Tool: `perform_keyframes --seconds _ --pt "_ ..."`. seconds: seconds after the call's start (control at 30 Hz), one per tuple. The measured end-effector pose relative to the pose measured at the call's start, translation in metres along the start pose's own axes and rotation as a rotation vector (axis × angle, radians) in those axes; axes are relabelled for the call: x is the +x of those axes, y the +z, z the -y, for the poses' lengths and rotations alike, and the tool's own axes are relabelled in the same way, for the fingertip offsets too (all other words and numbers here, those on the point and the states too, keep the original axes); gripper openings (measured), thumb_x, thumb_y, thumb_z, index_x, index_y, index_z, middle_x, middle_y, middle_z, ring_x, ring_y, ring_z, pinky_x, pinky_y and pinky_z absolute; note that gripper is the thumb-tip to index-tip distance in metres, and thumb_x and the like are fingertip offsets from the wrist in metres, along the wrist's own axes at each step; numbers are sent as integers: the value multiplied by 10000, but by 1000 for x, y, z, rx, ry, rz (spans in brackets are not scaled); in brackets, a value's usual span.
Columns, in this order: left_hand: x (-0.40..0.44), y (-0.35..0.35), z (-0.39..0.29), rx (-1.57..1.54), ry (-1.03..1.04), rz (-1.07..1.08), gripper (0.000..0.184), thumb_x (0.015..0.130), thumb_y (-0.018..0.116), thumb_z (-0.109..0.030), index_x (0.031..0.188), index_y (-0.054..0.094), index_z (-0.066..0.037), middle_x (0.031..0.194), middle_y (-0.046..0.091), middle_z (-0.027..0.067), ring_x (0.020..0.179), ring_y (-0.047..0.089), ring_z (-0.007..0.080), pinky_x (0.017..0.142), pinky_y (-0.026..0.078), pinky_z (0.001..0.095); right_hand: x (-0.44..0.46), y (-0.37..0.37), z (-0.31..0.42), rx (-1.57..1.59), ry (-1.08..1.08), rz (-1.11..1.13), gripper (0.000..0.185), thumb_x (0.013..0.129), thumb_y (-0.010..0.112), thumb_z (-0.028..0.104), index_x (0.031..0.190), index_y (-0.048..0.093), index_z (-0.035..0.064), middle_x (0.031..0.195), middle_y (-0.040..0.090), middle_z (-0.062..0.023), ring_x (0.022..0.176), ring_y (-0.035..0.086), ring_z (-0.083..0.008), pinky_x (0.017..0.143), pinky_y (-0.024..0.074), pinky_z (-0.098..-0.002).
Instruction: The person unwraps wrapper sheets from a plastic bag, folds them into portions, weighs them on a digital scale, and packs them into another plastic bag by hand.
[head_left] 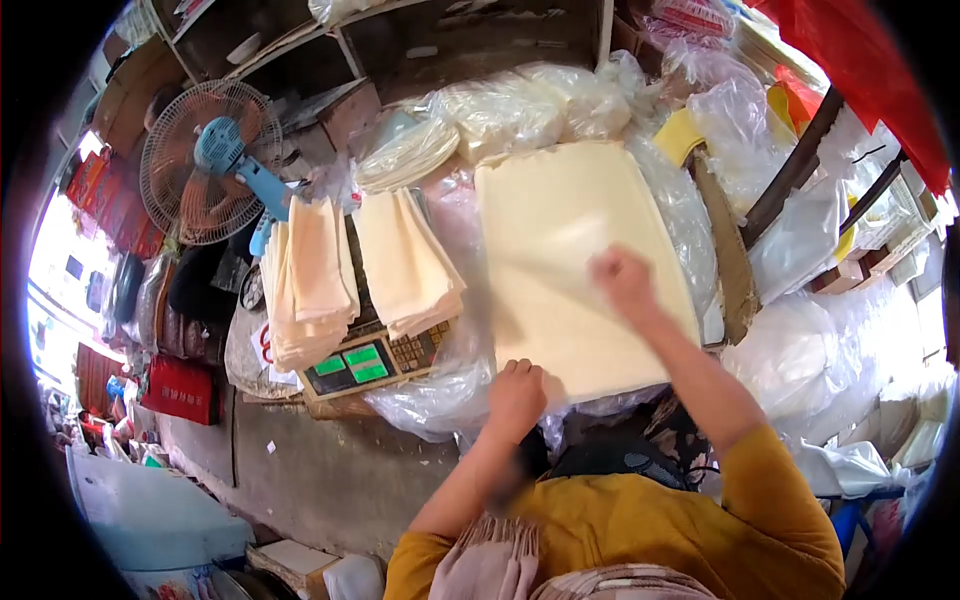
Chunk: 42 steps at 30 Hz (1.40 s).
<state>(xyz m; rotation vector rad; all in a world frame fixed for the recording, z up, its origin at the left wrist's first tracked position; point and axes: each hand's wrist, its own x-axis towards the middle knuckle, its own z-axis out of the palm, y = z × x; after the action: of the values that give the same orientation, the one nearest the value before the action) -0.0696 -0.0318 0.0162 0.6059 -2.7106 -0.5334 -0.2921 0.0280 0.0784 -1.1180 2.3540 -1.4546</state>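
A large cream sheet stack (570, 230) lies flat on clear plastic in the middle of the table. My left hand (518, 400) is closed at the stack's near left corner, fingers curled on its edge; what it grips is too small to make out. Over the right part of the stack is my right hand (622, 275), closed and blurred by motion, and whatever is in it cannot be made out. Left of the stack, two piles of folded cream sheets (310, 280) (405, 260) rest on a scale (365, 362) with green displays.
A blue fan (218, 145) stands at the back left. Plastic-wrapped bundles (510, 110) line the table's back. A cardboard edge (725, 250) and clear plastic bags (800, 340) are on the right. A red box (180, 390) sits at the left.
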Motion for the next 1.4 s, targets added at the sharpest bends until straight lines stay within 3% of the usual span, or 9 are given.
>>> perform_keyframes --seconds 0.2,0.3,0.43,0.63,0.9,1.13,1.23,1.33,1.4 --pt "93 30 1 -22 74 -277 257 811 533 -209 1021 600 -77 1051 592 137 1080 489 332 951 325 474 -34 -16 6 -418 -618 82 291 811 649 173 1076 627 56 900 654 -164 896 630 -267 845 481 -313" --pt "98 47 4 249 -65 111 603 865 450 -400 1349 382 -47 1363 394 211 1288 306 394 1080 111 545 -46 -1 -41 -45 -44 345 282 888 517 261 1142 610 181 1057 628 -150 922 621 -310 834 490 -358" --pt "97 42 -8 125 -92 -63 670 881 414 -422 1383 287 2 1472 199 203 1376 105 378 1096 59 537 53 -67 15 -329 -320 82 177 872 505 150 952 627 50 886 651 -140 737 636 -304 661 510 -382" --pt "97 17 -20 74 -124 41 653 863 452 -413 1363 317 -15 1441 258 203 1356 175 363 1100 105 507 9 -128 145 -432 -781 -139 348 705 573 4 1048 604 53 956 650 -121 782 648 -270 630 526 -338" --pt "50 16 -6 -66 338 -308 442 735 540 34 1124 604 -169 1249 533 73 1233 434 300 1057 214 531 -93 -75 -14 -950 -754 134 344 739 564 77 1081 591 66 1054 622 -84 898 632 -272 771 513 -360" --pt "9 -1 15 -1134 -357 17 258 791 504 54 987 630 -56 861 657 123 991 601 293 1030 308 428 -82 -159 20 -586 -195 552 115 781 561 119 890 596 112 877 637 -54 763 613 -307 671 482 -438" --pt "30 -30 2 -712 -624 -48 272 824 553 -22 1095 577 -29 1005 626 159 1054 549 332 1007 339 395 -24 -157 -19 -812 -389 387 122 782 583 199 753 559 82 726 618 -102 743 612 -332 648 463 -478" --pt "55 -23 -14 -111 -51 -555 494 817 645 -222 1242 479 -34 1262 474 226 1165 453 394 980 338 501 40 -100 -61 -751 -84 235 96 785 578 173 791 572 77 845 624 -137 754 617 -324 690 467 -476" --pt "57 -7 -13 212 54 -218 619 811 636 -350 1296 409 -39 1354 382 210 1235 380 388 968 325 547 65 -68 -84 -839 -65 241 115 789 577 153 871 586 74 952 615 -139 859 601 -310 790 442 -494"
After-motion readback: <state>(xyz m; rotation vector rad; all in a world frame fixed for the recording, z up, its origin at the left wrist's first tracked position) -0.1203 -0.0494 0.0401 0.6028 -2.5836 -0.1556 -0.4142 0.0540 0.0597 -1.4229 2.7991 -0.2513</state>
